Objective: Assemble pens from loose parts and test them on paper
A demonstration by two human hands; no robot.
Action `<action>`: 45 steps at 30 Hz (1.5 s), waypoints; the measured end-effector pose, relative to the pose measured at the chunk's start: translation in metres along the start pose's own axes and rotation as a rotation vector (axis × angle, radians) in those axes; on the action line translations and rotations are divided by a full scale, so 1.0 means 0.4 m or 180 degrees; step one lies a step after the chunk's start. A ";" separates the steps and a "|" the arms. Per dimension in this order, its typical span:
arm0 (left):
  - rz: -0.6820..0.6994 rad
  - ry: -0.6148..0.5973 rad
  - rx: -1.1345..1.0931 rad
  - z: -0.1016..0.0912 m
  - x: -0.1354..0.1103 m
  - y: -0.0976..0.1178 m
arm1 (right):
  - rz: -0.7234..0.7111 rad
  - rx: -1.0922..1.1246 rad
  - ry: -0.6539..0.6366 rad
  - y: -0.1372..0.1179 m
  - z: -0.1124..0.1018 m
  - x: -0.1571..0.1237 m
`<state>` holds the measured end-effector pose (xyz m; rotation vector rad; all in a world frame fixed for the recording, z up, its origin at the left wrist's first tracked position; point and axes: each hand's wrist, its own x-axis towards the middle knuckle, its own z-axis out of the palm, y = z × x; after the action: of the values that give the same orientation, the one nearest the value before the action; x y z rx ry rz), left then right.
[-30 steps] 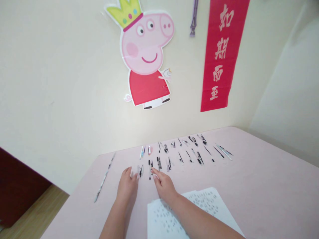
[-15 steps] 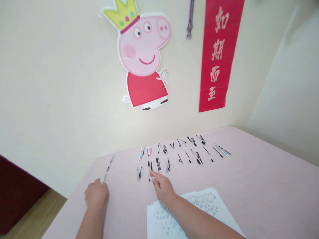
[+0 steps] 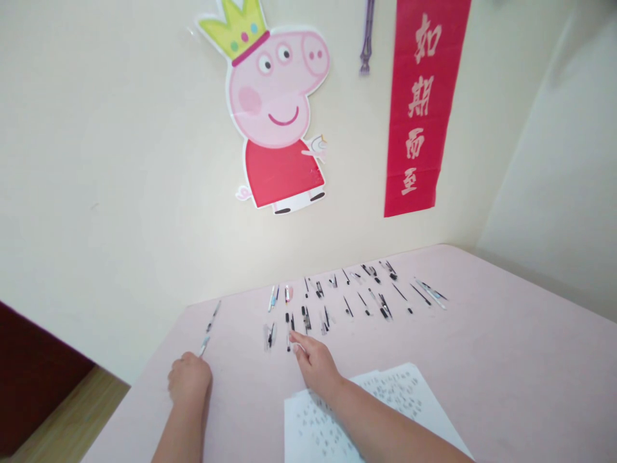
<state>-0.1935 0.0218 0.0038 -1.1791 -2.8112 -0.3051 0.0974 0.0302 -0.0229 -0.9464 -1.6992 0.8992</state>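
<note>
My left hand (image 3: 189,381) is closed around the near end of a slim pen (image 3: 203,347) at the left of the pink table (image 3: 506,360). A second pen (image 3: 213,315) lies just beyond it. My right hand (image 3: 315,363) rests flat on the table with fingers stretched toward a small pen part (image 3: 289,339). Rows of several black and clear pen parts (image 3: 357,292) are spread across the back of the table. A capped part (image 3: 270,334) lies between my two hands.
A white sheet with handwriting (image 3: 351,418) lies under my right forearm. Behind the table the wall carries a cartoon pig cut-out (image 3: 277,109) and a red banner (image 3: 424,103). The table's left edge drops to a wooden floor (image 3: 58,424).
My left hand moved from the middle beside the right hand out to the left and closed on the pen there. The right hand stayed where it was.
</note>
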 end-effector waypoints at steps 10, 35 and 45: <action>0.1384 -0.0124 -0.1159 -0.044 -0.131 0.151 | 0.0226 0.0443 0.0108 0.026 0.018 0.002; 0.2377 -0.0756 -0.2591 0.009 -0.337 0.245 | 0.0871 0.1681 0.0280 0.012 0.004 0.031; 0.2280 -0.0657 -0.2712 0.001 -0.343 0.254 | 0.0878 0.1658 -0.0058 -0.004 0.003 0.028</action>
<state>-0.0248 -0.0043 -0.0016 -2.3516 -2.1592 -1.4343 0.0932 0.0394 -0.0174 -0.8203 -1.2644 1.4495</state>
